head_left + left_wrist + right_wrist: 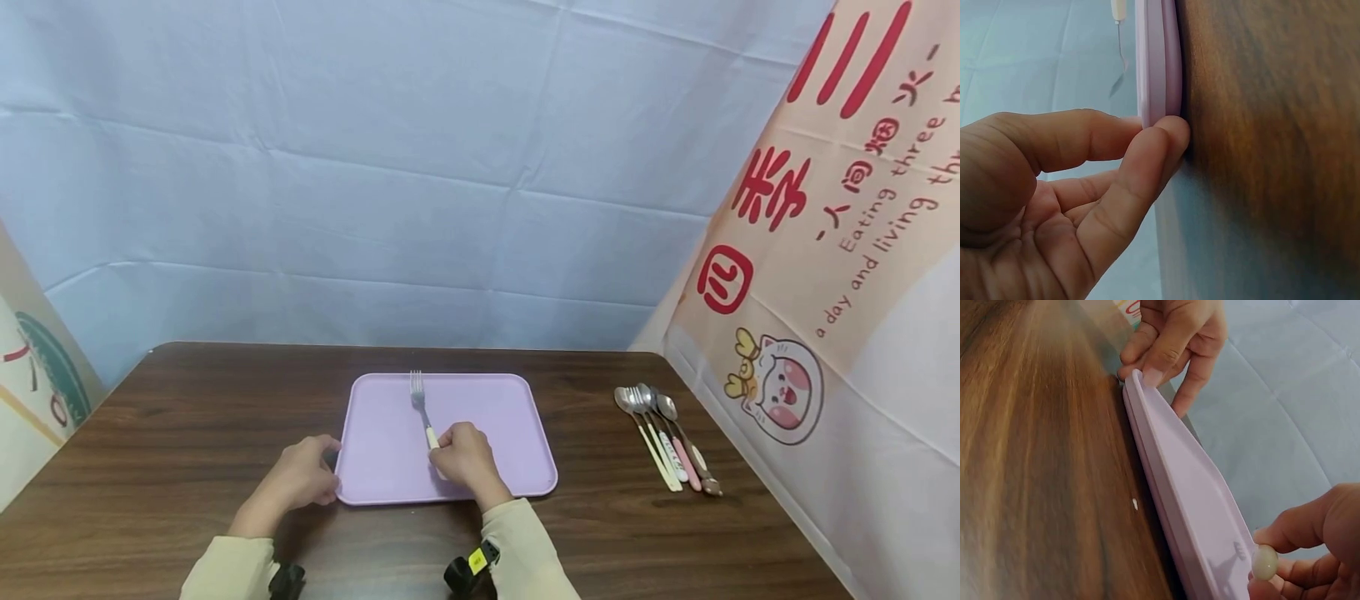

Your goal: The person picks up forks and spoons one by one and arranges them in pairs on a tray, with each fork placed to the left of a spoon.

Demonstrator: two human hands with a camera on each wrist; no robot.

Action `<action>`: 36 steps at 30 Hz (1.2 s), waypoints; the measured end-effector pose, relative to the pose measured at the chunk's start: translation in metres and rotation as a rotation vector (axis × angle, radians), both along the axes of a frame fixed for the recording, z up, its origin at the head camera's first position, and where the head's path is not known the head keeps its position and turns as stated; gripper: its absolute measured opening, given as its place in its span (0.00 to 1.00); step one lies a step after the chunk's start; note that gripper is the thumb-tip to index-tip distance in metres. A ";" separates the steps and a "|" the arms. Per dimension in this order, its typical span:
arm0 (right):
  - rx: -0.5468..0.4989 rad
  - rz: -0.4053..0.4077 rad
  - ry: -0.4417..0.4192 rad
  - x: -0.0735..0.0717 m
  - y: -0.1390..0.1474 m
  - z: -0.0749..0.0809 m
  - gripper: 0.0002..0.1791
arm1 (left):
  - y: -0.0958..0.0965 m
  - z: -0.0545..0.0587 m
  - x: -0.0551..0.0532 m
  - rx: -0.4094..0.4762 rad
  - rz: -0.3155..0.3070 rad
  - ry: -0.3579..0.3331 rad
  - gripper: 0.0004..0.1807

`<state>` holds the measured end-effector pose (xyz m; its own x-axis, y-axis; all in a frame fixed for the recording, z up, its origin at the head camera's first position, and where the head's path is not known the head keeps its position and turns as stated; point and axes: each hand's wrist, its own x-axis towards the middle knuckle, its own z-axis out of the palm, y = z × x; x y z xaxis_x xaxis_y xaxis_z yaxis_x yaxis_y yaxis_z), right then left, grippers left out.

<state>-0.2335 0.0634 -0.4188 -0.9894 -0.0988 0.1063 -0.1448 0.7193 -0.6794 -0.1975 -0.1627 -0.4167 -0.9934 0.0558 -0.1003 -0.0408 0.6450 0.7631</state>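
A pale purple rectangular tray (pixel 510 425) lies on the wooden table. At its left edge, near the front corner, my left hand (pixel 302 472) pinches the rim between thumb and fingers, as the left wrist view shows. My right hand (pixel 467 454) is over the tray and pinches a fork (pixel 420 400) by its cream handle. The fork's metal tines point to the tray's far edge. In the right wrist view the rounded handle end (pixel 1265 562) sticks out between thumb and fingers, and a fork-shaped shadow falls on the tray.
Several spoons and forks (pixel 660 433) with cream, white and pink handles lie bunched on the table's right side. A pale blue cloth (pixel 375 167) hangs behind the table, and a printed cloth (pixel 825 317) borders its right edge.
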 end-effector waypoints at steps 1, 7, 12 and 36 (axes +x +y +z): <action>-0.002 -0.006 -0.002 0.000 -0.001 0.000 0.02 | 0.000 0.000 0.000 0.004 -0.002 -0.002 0.25; -0.032 -0.018 -0.006 0.001 -0.013 0.001 0.02 | 0.000 -0.001 -0.002 0.012 -0.002 -0.015 0.25; -0.036 -0.019 0.001 0.003 -0.023 0.000 0.02 | 0.000 -0.001 -0.003 0.027 -0.001 -0.014 0.26; -0.034 0.028 -0.055 0.003 -0.057 -0.007 0.07 | 0.000 -0.001 -0.004 0.033 0.011 -0.030 0.26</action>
